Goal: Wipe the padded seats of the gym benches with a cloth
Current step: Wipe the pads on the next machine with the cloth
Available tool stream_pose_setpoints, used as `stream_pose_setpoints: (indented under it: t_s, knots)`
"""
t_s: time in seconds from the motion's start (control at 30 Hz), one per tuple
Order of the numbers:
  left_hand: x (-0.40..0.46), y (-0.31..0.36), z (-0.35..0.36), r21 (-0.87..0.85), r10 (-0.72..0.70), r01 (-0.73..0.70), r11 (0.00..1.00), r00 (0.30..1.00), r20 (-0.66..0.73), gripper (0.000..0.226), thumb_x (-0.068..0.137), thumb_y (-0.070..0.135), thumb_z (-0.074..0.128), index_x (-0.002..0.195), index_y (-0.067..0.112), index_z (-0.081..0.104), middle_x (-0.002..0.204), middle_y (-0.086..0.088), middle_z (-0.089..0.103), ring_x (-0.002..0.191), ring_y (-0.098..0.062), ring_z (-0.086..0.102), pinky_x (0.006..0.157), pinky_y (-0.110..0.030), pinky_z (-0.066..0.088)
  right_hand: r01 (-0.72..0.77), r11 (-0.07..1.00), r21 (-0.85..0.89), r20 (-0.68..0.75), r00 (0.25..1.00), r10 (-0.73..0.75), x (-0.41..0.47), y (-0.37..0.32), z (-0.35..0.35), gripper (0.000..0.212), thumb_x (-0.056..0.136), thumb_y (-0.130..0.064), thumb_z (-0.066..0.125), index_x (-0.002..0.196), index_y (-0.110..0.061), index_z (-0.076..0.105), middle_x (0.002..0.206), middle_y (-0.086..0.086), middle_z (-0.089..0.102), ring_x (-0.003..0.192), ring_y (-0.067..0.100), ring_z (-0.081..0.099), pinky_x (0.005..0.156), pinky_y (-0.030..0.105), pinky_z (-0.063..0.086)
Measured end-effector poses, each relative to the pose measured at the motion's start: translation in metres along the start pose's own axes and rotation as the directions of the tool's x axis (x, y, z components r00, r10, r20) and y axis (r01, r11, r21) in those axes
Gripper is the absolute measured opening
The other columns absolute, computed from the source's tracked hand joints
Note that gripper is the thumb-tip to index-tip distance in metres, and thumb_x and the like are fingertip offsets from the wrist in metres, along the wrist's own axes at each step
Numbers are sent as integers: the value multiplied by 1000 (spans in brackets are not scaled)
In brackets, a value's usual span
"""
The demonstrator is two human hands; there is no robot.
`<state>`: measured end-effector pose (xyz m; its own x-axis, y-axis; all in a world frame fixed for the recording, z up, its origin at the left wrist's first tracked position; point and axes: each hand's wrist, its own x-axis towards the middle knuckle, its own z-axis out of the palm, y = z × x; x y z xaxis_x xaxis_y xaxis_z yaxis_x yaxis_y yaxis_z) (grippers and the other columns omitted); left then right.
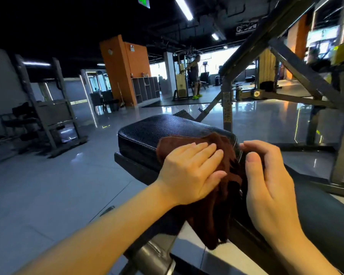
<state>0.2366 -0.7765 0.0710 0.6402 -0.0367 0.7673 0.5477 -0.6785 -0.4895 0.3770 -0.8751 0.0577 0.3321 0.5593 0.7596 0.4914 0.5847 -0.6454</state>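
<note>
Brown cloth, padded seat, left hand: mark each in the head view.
brown cloth [224,197], head view, hanging folds in the middle.
padded seat [157,130], head view, bare black top surface.
left hand [189,171], head view, back of the hand.

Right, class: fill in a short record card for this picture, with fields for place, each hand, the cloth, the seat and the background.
place: gym with a glossy floor
left hand: flat, pressing the cloth
right hand: curled at the cloth's right side, by the seat's edge
cloth: dark brown, lying on the seat and hanging over its near end
seat: black padded, far part uncovered
background: person standing at a machine, orange pillar
</note>
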Motion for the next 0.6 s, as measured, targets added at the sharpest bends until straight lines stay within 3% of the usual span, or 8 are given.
stream_pose_setpoints:
  t_s: [0.13,0.33,0.47,0.6]
  knots:
    - [-12,-33,-3,42,150,-151,988,988,30,52,100,48,38,110,11,73,112,-9,71,103,-24,68,88,-38,54,-64,998,-6,40,997,64,2,3,-4,13,94,-39,40,100,-47,48,105,-31,57,97,-13,53,76,1,36]
    - [-57,-140,-41,119,-134,114,986,976,173,56,105,44,28,116,7,68,116,-12,69,104,-30,67,84,-47,56,-104,994,10,68,992,103,1,7,-3,17,92,-43,41,107,-45,48,108,-24,60,104,-14,52,80,-1,35]
    - [-65,-134,-39,88,-258,247,965,954,152,50,106,35,28,121,4,64,121,-14,66,113,-32,62,101,-45,45,-73,997,13,41,997,73,1,7,0,21,93,-40,42,113,-37,49,108,-22,60,102,-15,52,79,-2,34]
    - [-49,-94,-34,46,-131,125,991,977,166,52,104,42,28,123,9,64,122,-11,66,115,-30,61,99,-48,45,-48,999,-13,17,999,49,-1,6,2,22,94,-43,41,114,-38,48,108,-24,59,102,-17,51,80,-2,34]
